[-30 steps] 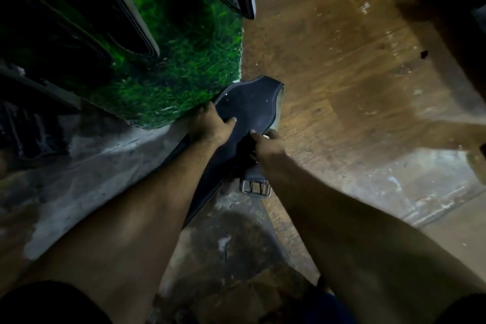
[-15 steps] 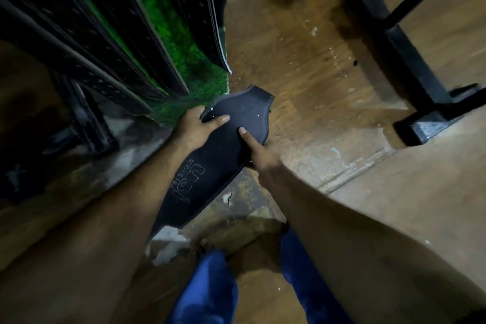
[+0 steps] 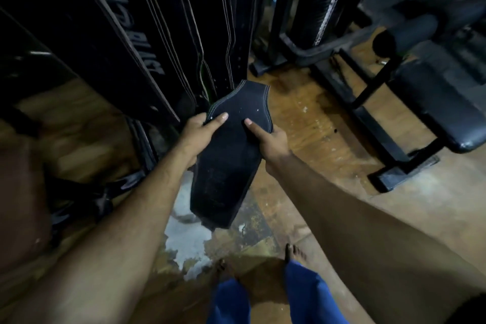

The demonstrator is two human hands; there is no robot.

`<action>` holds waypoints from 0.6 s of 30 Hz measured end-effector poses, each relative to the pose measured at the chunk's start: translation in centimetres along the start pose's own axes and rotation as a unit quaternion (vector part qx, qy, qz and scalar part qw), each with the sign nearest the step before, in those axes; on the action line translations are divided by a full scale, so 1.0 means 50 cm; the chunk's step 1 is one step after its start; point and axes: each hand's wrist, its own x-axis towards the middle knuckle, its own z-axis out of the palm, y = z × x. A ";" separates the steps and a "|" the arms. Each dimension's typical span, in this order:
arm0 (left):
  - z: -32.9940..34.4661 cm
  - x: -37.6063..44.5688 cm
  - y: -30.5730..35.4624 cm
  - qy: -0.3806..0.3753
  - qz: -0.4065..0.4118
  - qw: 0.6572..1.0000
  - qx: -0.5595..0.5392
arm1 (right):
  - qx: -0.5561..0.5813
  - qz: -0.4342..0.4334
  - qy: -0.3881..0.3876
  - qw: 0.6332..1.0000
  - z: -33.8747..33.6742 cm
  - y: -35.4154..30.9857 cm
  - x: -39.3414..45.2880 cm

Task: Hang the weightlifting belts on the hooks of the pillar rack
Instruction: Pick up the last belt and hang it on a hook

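In front of the hanging belts (image 3: 163, 34), over a worn wooden floor (image 3: 310, 123): black weightlifting belt (image 3: 228, 155) held out flat at mid-frame, pale stitching along its flared far edges, near end drooping toward the feet (image 3: 294, 252) (bare, below blue trouser legs). Left hand (image 3: 200, 131) gripping the belt's left edge, thumb laid across the top face, fingers curled under and out of sight. Right hand (image 3: 271, 139) clasping the right edge the same way, thumb pressed on top. Far tip of the belt just short of the dark straps dangling from the rack, whether touching or not cannot be told in the gloom. Open stretch of floor to the right of the belt, bounded farther right by the black frame and padded seat of a gym machine (image 3: 410, 102). Patch of bare grey concrete (image 3: 184, 234) beneath the belt's lower end.
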 end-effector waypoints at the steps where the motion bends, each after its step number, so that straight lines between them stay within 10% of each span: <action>1: -0.002 -0.019 0.041 -0.006 0.001 1.000 -0.008 | -0.005 -0.008 -0.012 1.000 0.005 -0.023 -0.021; 11: 0.039 -0.195 0.266 -0.021 0.012 0.999 0.022 | -0.147 0.013 -0.208 0.967 -0.026 -0.209 -0.198; 18: 0.057 -0.339 0.313 -0.033 0.064 0.997 0.031 | -0.025 0.108 -0.213 0.971 0.034 -0.309 -0.245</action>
